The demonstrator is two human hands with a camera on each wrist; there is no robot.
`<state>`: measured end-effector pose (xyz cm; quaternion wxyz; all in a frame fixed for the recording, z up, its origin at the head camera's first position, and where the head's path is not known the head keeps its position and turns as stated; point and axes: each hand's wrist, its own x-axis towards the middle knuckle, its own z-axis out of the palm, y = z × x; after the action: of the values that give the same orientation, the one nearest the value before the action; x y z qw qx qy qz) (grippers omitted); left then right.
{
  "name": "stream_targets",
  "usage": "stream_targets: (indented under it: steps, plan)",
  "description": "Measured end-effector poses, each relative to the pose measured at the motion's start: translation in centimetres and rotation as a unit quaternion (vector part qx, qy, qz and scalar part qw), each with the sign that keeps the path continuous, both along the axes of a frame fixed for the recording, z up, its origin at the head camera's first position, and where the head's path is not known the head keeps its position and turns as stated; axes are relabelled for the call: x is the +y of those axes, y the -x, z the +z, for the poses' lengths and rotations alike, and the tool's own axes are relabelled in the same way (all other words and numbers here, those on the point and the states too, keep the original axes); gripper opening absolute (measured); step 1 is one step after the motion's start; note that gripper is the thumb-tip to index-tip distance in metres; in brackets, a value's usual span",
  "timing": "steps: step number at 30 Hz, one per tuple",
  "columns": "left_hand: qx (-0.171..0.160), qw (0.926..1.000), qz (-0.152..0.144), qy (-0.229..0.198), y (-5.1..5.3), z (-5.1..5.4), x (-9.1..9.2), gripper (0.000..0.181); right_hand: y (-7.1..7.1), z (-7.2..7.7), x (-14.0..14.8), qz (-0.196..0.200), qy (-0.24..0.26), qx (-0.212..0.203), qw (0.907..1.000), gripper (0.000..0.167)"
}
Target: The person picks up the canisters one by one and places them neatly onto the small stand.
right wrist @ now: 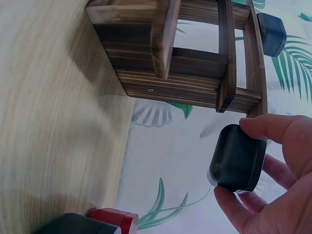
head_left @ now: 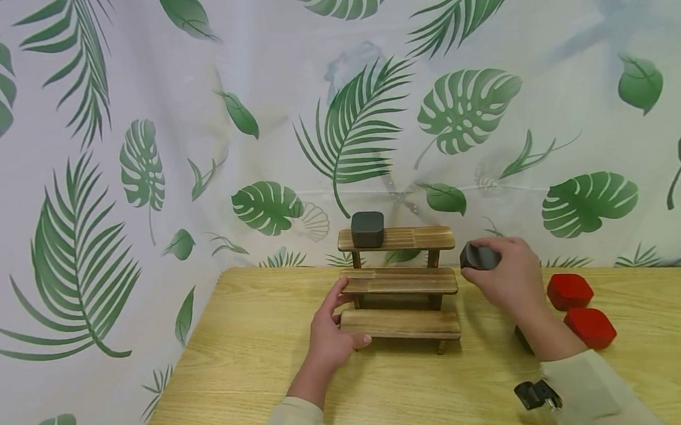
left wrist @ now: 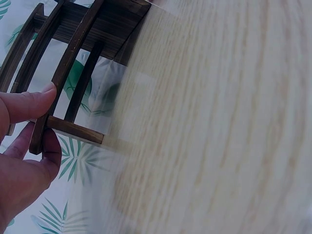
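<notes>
Pinching a dark block, the right hand hovers beside the stand the left hand grips.

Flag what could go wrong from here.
The held dark box may slip: the right hand has it by the fingertips, in midair. The other dark box sits near the top shelf's left end and could get knocked off. The left hand grips the wooden stand; a tug might shift it.
</notes>
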<state>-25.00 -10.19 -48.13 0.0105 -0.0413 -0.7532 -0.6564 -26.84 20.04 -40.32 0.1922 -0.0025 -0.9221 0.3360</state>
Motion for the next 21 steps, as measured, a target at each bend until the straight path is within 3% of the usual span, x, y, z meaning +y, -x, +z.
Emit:
stream_targets:
  steps: [14, 21]
  plan:
    - [0.007, 1.0, 0.001, 0.005, -0.42, 0.59, 0.11, 0.111, 0.01, 0.76, -0.28, -0.005, 0.026, 0.029, 0.9992, 0.048]
    - [0.011, 0.9999, 0.0, 0.011, -0.26, 0.4, 0.01, 0.111, 0.16, 0.98, -0.43, -0.01, 0.031, 0.052, 0.9981, 0.046]
